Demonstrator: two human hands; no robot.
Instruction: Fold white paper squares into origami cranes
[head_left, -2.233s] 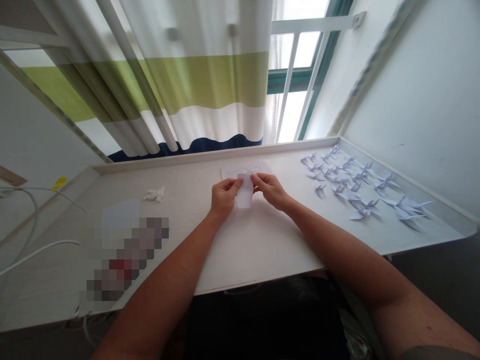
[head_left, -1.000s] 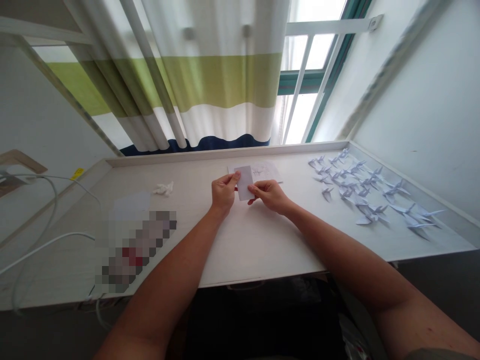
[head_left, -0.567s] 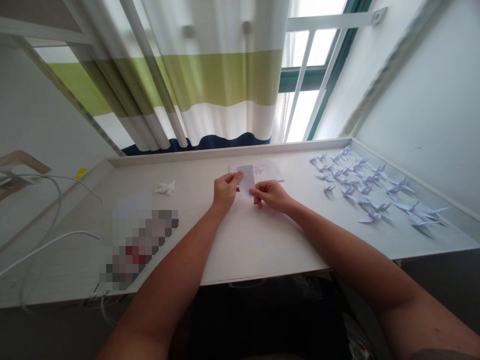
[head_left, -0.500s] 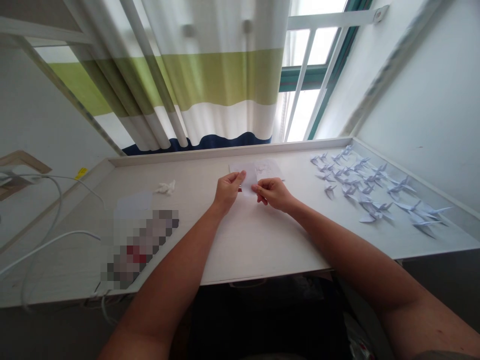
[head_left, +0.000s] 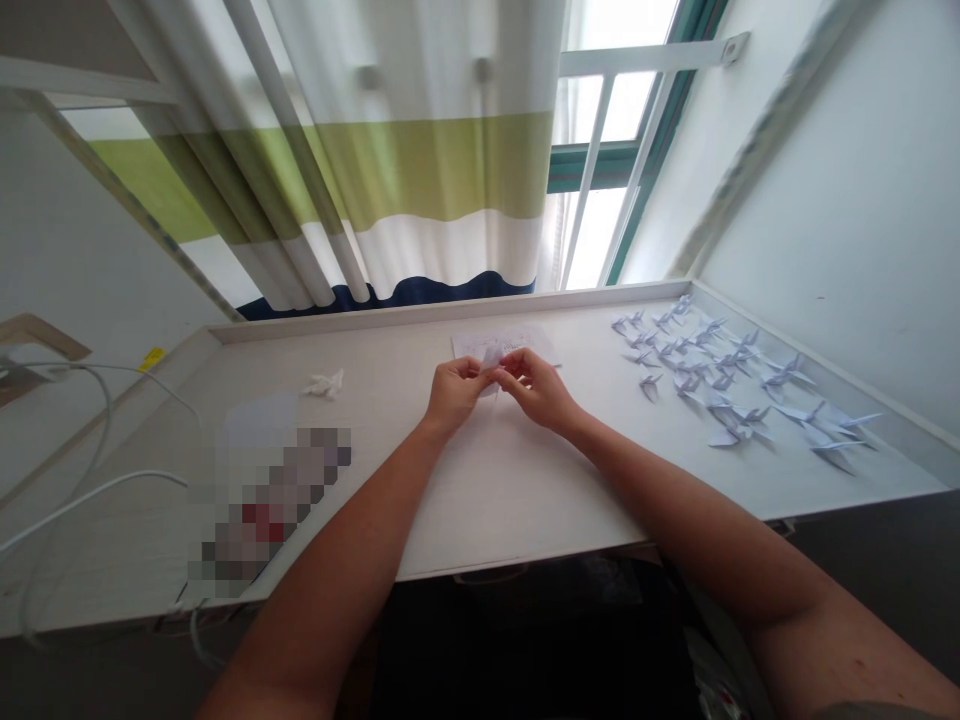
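A small sheet of white paper (head_left: 493,355) is pinched between my two hands, bent over and partly hidden by the fingers. My left hand (head_left: 455,393) closes on its left side with the thumb in front. My right hand (head_left: 541,388) grips the right side, its thumb and fingertips meeting those of the left. Just behind them, flat on the white desk (head_left: 517,500), lies a printed paper (head_left: 536,340). Many folded paper cranes (head_left: 705,370) stand in a cluster at the right of the desk.
Left of my hands lies a crumpled white tissue (head_left: 324,384). Pale paper (head_left: 259,415) and a blurred-out object (head_left: 270,505) are at the left, near white cables (head_left: 105,480). A raised rim (head_left: 390,315) runs along the desk's back, below the curtain (head_left: 450,170).
Half a second ago the paper was held up flat between my hands. Now it is bent over and my hands have come together. The whole view has shifted slightly.
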